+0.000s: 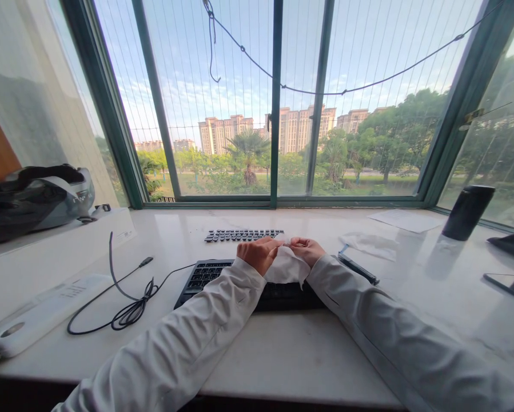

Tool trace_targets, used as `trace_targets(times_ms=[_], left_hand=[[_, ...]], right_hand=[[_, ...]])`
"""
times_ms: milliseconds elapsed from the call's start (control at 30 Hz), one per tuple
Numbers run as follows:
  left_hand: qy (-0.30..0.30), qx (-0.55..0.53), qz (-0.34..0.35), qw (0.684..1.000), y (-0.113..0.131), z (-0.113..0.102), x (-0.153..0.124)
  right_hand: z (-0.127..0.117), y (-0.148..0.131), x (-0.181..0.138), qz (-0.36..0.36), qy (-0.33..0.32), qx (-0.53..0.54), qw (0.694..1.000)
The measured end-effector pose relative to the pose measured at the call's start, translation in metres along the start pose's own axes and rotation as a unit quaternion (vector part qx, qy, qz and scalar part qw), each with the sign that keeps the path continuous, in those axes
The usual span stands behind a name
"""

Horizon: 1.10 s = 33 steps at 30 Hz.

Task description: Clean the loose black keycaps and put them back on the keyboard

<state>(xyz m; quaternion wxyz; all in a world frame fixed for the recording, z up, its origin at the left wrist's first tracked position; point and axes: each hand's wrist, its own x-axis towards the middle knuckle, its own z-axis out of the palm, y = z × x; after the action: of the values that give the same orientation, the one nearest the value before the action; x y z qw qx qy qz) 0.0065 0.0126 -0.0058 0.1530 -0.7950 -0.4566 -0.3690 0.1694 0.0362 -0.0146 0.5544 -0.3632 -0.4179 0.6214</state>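
My left hand (259,253) and my right hand (307,250) meet over a black keyboard (203,280). Both are closed, fingertips pinching a thin white wipe (289,266) that hangs down between them. Whether something small is tucked inside its folds, I cannot make out. Under the wipe and my wrists, much of the keyboard is hidden; its left end still shows keys. Just behind my hands, loose dark keycaps (239,236) lie in rows on the white surface. Right of my right hand rests a slim dark tool (357,269) with a bluish end.
A black cable (132,312) lies coiled at left, near a white box (59,243) bearing a dark bag-like object (38,197). On the right are crumpled clear plastic (370,246), paper (405,220), a black cylinder (468,213) and a phone (509,285). Windows stand behind.
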Motion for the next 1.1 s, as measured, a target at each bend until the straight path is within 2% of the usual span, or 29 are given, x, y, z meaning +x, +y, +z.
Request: trace_targets(times_ms=[167, 400, 633, 933, 1100], left_hand=[[0.01, -0.001, -0.016, 1.0, 0.001, 0.0026, -0.0004], [0.009, -0.018, -0.017, 1.0, 0.0005, 0.0, -0.0003], [0.011, -0.017, -0.013, 1.0, 0.0014, 0.0003, -0.0014], [-0.021, -0.043, -0.019, 0.999, 0.0039, -0.0018, -0.0006], [-0.032, -0.043, -0.028, 0.998, 0.0071, -0.005, 0.0014]], right_hand=[[-0.0014, 0.0001, 0.0012, -0.012, 0.004, -0.015, 1.0], [-0.004, -0.0058, 0.0008, 0.001, -0.039, -0.023, 0.999], [-0.0031, -0.0041, 0.0021, -0.017, 0.011, -0.096, 0.995], [-0.0024, -0.0042, -0.0023, -0.02, -0.077, -0.062, 0.995], [-0.0039, -0.0039, -0.0034, -0.041, -0.005, -0.057, 0.998]])
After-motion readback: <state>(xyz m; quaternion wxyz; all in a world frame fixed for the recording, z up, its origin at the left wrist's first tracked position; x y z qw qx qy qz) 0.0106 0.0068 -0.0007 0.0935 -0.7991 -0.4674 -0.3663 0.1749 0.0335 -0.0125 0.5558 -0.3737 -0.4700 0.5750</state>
